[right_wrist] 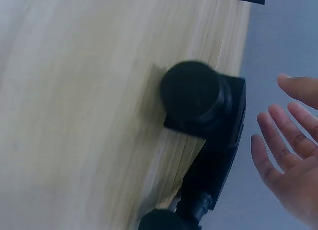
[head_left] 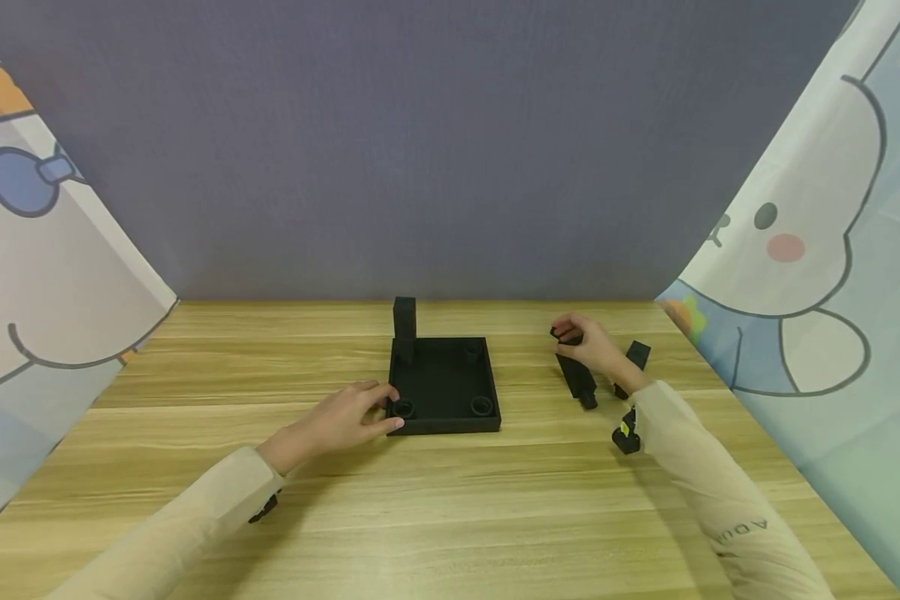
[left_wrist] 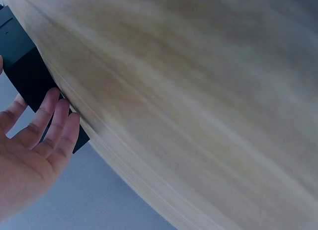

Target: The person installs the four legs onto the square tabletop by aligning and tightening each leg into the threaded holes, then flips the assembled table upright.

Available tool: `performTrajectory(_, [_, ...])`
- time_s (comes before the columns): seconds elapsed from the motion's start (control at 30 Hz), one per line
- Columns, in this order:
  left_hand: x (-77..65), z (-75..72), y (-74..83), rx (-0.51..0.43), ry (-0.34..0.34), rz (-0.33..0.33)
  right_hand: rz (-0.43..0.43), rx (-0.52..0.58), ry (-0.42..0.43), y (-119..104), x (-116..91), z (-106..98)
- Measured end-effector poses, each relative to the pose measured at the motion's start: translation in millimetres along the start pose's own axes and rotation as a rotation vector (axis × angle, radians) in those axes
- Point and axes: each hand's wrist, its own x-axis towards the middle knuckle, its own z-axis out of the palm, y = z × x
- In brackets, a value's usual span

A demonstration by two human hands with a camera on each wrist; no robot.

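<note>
Your left hand (head_left: 348, 417) is palm down, forearm reaching forward and inward from lower left, sleeve to the wrist. Fingers (left_wrist: 58, 121) straight and close together, tips touching something at the grip, thumb alongside. Your right hand (head_left: 588, 343) is raised off the surface, wrist bent, forearm coming in from lower right. In the head view its fingertips curl toward the thumb; the wrist view shows fingers (right_wrist: 278, 155) spread and loose. Whether it grips anything is unclear.
</note>
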Motion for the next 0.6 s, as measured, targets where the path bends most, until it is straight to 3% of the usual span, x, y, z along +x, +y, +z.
performTrajectory(0.6, [0.3,0.1,1.9,0.010,0.020,0.015,0.103,-0.152,0.029,13.4,-14.5,-8.3])
